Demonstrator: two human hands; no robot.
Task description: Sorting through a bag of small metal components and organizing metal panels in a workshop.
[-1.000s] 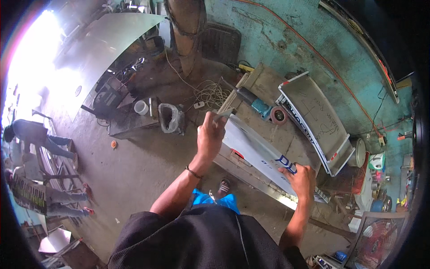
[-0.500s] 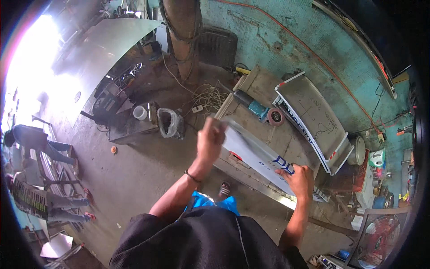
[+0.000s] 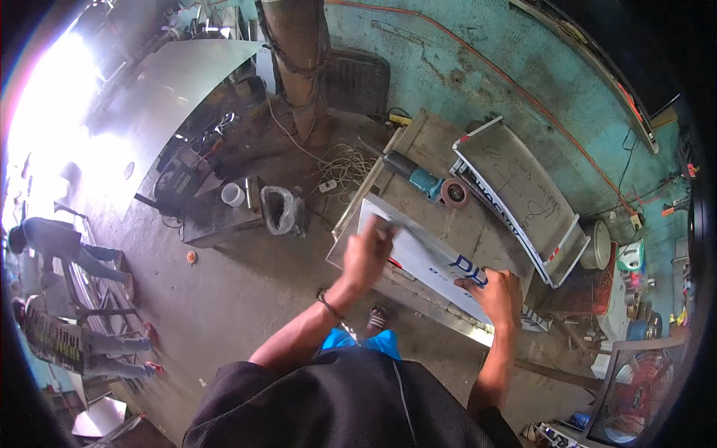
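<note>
A long white panel (image 3: 427, 263) with blue lettering lies slantwise along the near edge of the workbench. Over its left end is my left hand (image 3: 367, 254), curled into a fist and slightly blurred. What its fingers hold, if anything, I cannot make out. Near the lettering, my right hand (image 3: 496, 299) pinches the panel's surface or edge, thumb pointing left. Behind the panel rests a teal angle grinder (image 3: 426, 181) with a round disc. A framed metal tray-like sign (image 3: 523, 198) with handwriting leans farther right on the bench.
The wooden workbench (image 3: 478, 235) stands before a teal wall. At left are a low table (image 3: 205, 224) with a white cup (image 3: 233, 195), a plastic-lined bin (image 3: 284, 209) and a coiled cord (image 3: 347, 164). Another person (image 3: 56, 239) bends at far left. A fan (image 3: 635, 396) stands lower right.
My left hand has come down and to the right, from beyond the panel's left end to over it. The right hand stays almost in place.
</note>
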